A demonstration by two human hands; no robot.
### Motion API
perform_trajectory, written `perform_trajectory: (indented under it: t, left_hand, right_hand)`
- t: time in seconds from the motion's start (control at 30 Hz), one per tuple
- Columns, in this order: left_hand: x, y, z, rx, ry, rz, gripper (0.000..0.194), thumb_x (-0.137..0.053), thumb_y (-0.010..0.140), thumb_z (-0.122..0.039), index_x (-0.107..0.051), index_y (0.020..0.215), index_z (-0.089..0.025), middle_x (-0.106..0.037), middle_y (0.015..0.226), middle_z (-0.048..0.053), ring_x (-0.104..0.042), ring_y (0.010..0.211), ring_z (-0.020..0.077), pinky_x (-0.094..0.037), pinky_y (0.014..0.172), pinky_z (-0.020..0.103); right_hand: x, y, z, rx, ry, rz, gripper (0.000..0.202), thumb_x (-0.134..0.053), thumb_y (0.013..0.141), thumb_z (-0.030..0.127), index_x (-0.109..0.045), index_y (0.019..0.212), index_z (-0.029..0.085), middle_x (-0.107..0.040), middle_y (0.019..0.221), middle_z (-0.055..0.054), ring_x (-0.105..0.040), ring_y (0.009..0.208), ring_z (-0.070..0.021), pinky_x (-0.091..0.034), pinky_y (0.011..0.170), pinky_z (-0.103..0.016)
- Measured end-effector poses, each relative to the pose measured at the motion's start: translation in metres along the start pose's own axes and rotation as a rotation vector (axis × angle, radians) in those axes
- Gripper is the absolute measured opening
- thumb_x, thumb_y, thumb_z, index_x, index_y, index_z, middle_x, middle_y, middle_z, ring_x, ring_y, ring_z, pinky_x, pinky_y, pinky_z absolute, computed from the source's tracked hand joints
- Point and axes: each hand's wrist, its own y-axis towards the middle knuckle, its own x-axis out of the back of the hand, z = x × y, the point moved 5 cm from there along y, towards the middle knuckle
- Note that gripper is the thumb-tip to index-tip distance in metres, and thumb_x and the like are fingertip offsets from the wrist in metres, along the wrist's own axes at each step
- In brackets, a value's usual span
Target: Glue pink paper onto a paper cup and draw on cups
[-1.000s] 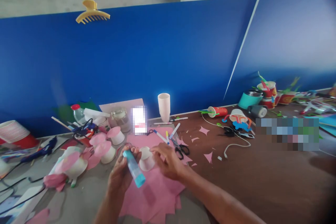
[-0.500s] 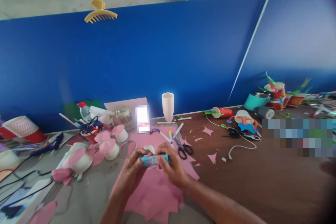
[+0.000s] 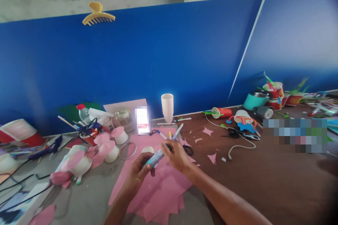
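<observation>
My left hand (image 3: 139, 168) is closed around the lower end of a light blue glue stick (image 3: 155, 159), which tilts up to the right. The fingers of my right hand (image 3: 176, 154) pinch its upper end, where a dark teal bit that looks like the cap shows. Both hands are above overlapping sheets of pink paper (image 3: 150, 197). Just behind the glue stick stands a small white paper cup piece (image 3: 147, 150), partly covered by my left hand. Scissors (image 3: 188, 149) lie behind my right hand, mostly hidden by it.
White cup pieces with pink paper tops (image 3: 109, 149) stand to the left, near a glue gun (image 3: 47, 147) and black cables. At the back are a white cup stack (image 3: 167, 107) and several markers (image 3: 178, 131). Pink scraps (image 3: 212, 158) and a white cable (image 3: 241, 146) lie right.
The glue stick has turned from level to slanting, its right end raised. My left hand has lowered slightly, and my right hand has shifted to the upper end.
</observation>
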Motion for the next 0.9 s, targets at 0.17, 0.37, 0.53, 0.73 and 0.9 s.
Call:
perform_trajectory:
  t: [0.17, 0.37, 0.53, 0.73, 0.9]
  left_hand:
    - [-0.003, 0.0, 0.0, 0.013, 0.108, -0.086, 0.048, -0.08, 0.072, -0.051, -0.06, 0.1, -0.019, -0.063, 0.071, -0.001, -0.061, 0.062, 0.0156, -0.049, 0.061, 0.028]
    - [-0.004, -0.002, 0.006, 0.024, 0.118, -0.123, 0.044, -0.078, 0.073, -0.055, -0.058, 0.09, -0.019, -0.064, 0.067, -0.002, -0.055, 0.05, 0.0116, -0.044, 0.051, 0.024]
    - [-0.012, -0.005, 0.004, 0.044, 0.034, -0.035, 0.052, -0.072, 0.075, -0.067, -0.055, 0.084, -0.019, -0.058, 0.059, -0.004, -0.048, 0.045, 0.0091, -0.036, 0.045, 0.021]
    - [-0.023, -0.008, 0.008, 0.138, -0.196, 0.074, 0.053, -0.065, 0.081, -0.072, -0.049, 0.082, -0.021, -0.047, 0.052, -0.008, -0.038, 0.041, 0.0062, -0.025, 0.042, 0.019]
    - [-0.028, -0.01, 0.017, 0.237, -0.337, 0.151, 0.052, -0.061, 0.084, -0.071, -0.049, 0.08, -0.021, -0.043, 0.048, -0.01, -0.029, 0.035, 0.0043, -0.028, 0.04, 0.019]
  right_hand:
    - [0.002, 0.001, -0.001, -0.012, 0.001, -0.006, 0.039, -0.049, 0.09, 0.046, -0.043, 0.06, 0.021, -0.037, 0.056, 0.006, -0.036, 0.055, -0.0108, -0.027, 0.053, -0.025]
    - [0.008, 0.002, 0.005, -0.005, 0.001, -0.001, 0.039, -0.052, 0.089, 0.046, -0.047, 0.06, 0.02, -0.039, 0.056, 0.005, -0.036, 0.055, -0.0108, -0.027, 0.052, -0.025]
    - [0.012, 0.004, 0.011, 0.04, 0.015, 0.028, 0.042, -0.053, 0.089, 0.047, -0.043, 0.057, 0.021, -0.037, 0.054, 0.005, -0.037, 0.054, -0.0108, -0.026, 0.052, -0.025]
    - [0.018, 0.004, 0.017, 0.069, 0.029, 0.05, 0.043, -0.052, 0.089, 0.045, -0.036, 0.057, 0.021, -0.031, 0.055, 0.006, -0.033, 0.054, -0.0098, -0.024, 0.051, -0.025]
    - [0.02, 0.004, 0.022, 0.096, 0.068, 0.123, 0.041, -0.054, 0.088, 0.045, -0.045, 0.058, 0.02, -0.035, 0.054, 0.006, -0.033, 0.055, -0.0096, -0.025, 0.05, -0.023]
